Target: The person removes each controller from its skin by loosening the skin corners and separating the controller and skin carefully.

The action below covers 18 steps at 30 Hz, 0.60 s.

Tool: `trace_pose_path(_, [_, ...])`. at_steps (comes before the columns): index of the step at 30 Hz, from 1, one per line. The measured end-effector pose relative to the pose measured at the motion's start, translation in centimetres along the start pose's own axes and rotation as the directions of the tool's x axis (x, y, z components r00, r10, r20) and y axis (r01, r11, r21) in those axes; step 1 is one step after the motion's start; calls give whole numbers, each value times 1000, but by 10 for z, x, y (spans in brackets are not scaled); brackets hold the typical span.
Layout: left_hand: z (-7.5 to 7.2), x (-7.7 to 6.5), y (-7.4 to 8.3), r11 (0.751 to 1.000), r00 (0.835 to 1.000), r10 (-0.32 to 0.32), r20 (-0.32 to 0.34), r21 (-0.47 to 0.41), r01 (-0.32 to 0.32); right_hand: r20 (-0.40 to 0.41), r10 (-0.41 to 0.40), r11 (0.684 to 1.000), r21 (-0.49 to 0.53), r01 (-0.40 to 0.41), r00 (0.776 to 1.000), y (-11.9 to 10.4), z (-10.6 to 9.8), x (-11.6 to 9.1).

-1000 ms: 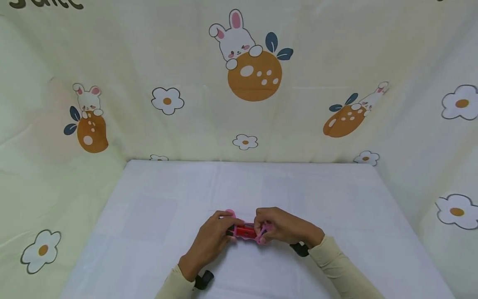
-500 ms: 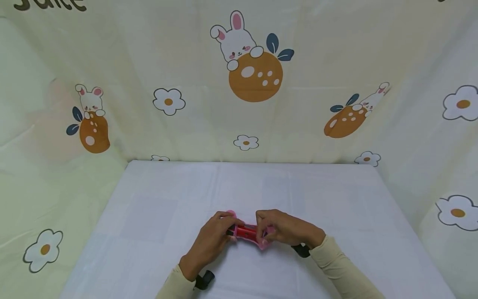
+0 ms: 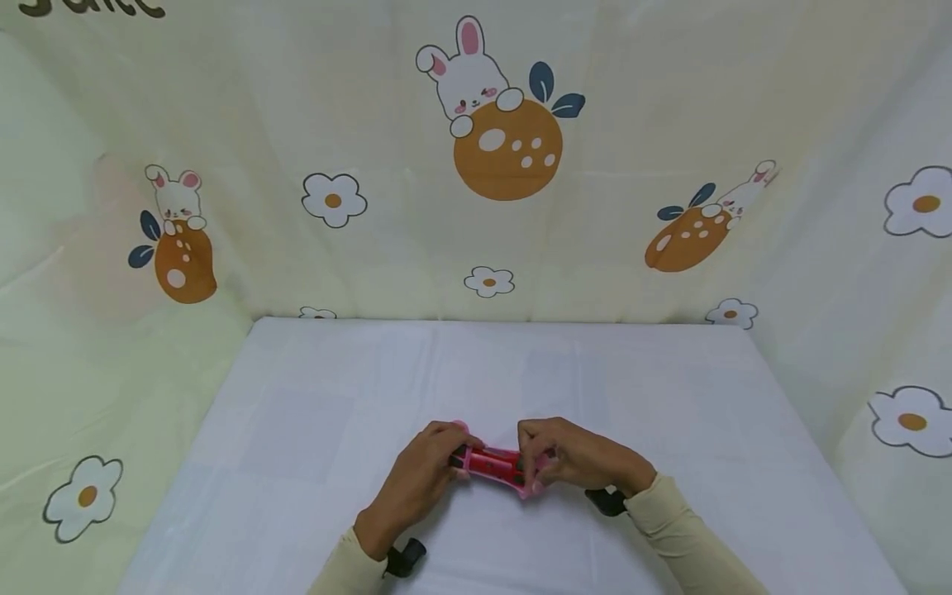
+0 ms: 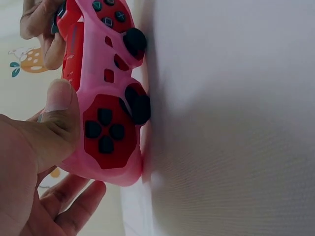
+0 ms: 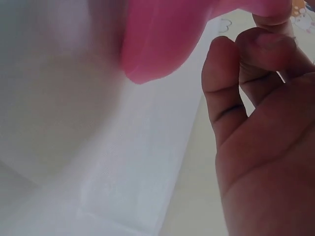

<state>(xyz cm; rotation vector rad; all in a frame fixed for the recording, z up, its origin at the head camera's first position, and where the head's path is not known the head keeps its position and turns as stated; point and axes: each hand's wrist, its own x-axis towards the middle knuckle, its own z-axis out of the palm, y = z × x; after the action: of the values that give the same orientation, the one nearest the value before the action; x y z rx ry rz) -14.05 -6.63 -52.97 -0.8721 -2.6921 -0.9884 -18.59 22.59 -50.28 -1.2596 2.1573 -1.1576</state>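
Pink controller [image 4: 97,73] is part-hidden where left grip [image 3: 422,464] and right grip [image 3: 574,454] pinch it

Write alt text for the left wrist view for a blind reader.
A red plastic game controller in a smooth pink cover is gripped by the left hand; the right hand is at its far end, fingers bent. White cloth fills the picture's right half.

Pale cloth [image 3: 402,256] printed with bunnies [image 3: 472,89], fruit [image 3: 508,178] and flowers [image 3: 333,201] hangs behind a white table [image 3: 640,380].
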Motion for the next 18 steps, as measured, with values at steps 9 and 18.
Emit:
trace_pose_path(9, [1,-3,0,999,999,-33,8,-4,33,-23,-31,997,66,33,999,10,0,-4])
trace_pose_path(18, [3,-3,-1,999,999,-35,-2,-13,35,-70,19,985,175,-7,997,22,6,-9])
